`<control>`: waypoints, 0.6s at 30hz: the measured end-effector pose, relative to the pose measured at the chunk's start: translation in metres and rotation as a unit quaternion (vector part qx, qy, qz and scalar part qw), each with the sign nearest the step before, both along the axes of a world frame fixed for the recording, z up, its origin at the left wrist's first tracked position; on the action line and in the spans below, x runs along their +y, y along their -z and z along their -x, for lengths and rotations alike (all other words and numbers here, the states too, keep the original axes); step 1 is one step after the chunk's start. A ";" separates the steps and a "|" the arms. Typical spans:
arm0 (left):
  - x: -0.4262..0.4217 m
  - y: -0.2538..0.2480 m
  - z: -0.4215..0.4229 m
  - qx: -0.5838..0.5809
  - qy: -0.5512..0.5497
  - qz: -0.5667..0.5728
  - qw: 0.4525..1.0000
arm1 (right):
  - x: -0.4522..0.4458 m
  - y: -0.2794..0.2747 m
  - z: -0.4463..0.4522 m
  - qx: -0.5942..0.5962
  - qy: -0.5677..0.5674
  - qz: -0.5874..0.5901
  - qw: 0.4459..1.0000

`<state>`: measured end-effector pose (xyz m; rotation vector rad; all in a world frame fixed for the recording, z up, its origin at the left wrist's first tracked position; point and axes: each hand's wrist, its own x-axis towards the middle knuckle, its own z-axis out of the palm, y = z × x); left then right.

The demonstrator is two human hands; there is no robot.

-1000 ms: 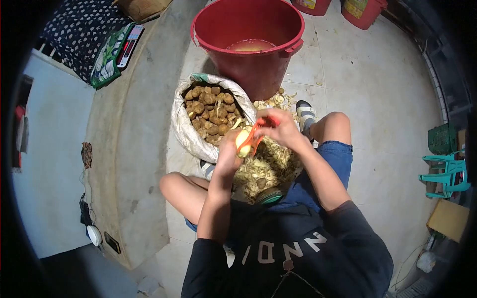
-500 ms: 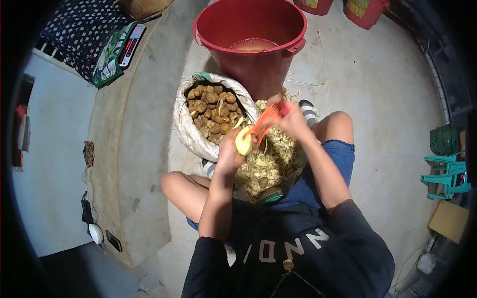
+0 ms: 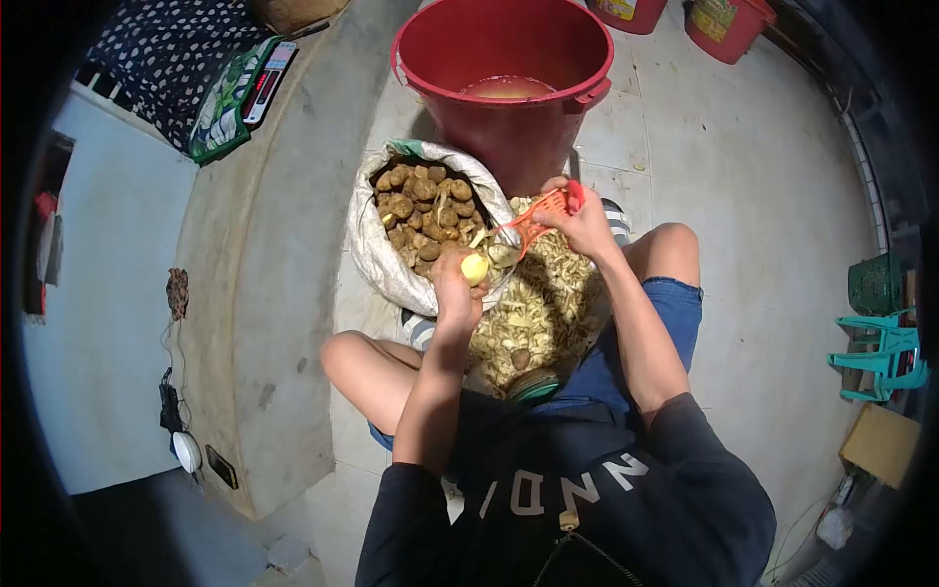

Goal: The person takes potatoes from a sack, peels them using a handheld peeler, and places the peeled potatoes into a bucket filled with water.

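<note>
My left hand (image 3: 453,287) is closed around a peeled pale-yellow potato (image 3: 474,269), above the right rim of the white sack (image 3: 364,235). Brown unpeeled potatoes (image 3: 419,210) fill that sack. My right hand (image 3: 585,225) grips an orange peeler (image 3: 539,220) with a slotted body, its head pointing left toward the potato. A strip of peel seems to hang near the peeler's head; whether the blade touches the potato I cannot tell. Below both hands lies a heap of potato peels (image 3: 543,303) between my legs, with one brown potato (image 3: 520,359) on it.
A large red bucket (image 3: 509,127) with cloudy liquid inside stands just beyond the sack. Further off are smaller red buckets (image 3: 729,24). At left, a raised ledge (image 3: 293,293) carries a digital scale (image 3: 269,83) and a phone (image 3: 222,468). Green stools (image 3: 880,357) stand at right.
My right hand with the peeler has shifted slightly, and its blur has cleared. The potato in my left hand has turned and dropped a little to the left. The view has shifted slightly.
</note>
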<state>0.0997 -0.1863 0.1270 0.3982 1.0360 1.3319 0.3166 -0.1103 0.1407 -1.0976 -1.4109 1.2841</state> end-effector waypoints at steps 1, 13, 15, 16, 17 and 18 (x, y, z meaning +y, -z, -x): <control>0.001 -0.003 -0.003 0.018 -0.020 -0.014 1.000 | -0.004 -0.008 0.007 0.058 -0.050 0.017 0.997; 0.002 0.015 -0.007 0.207 -0.048 -0.192 0.958 | -0.004 -0.020 0.005 0.048 -0.030 0.030 0.998; 0.004 0.011 -0.004 0.281 -0.053 -0.221 0.933 | -0.006 -0.017 0.008 -0.016 -0.060 -0.014 0.998; 0.003 0.011 -0.004 0.351 -0.057 -0.248 0.901 | -0.008 -0.016 0.008 -0.082 -0.089 -0.057 0.991; 0.001 0.011 -0.008 0.350 -0.055 -0.246 0.902 | -0.005 -0.010 0.009 0.052 -0.061 0.004 0.997; -0.001 0.006 -0.012 0.207 -0.055 -0.172 0.961 | -0.006 -0.012 0.007 0.052 -0.060 0.004 0.997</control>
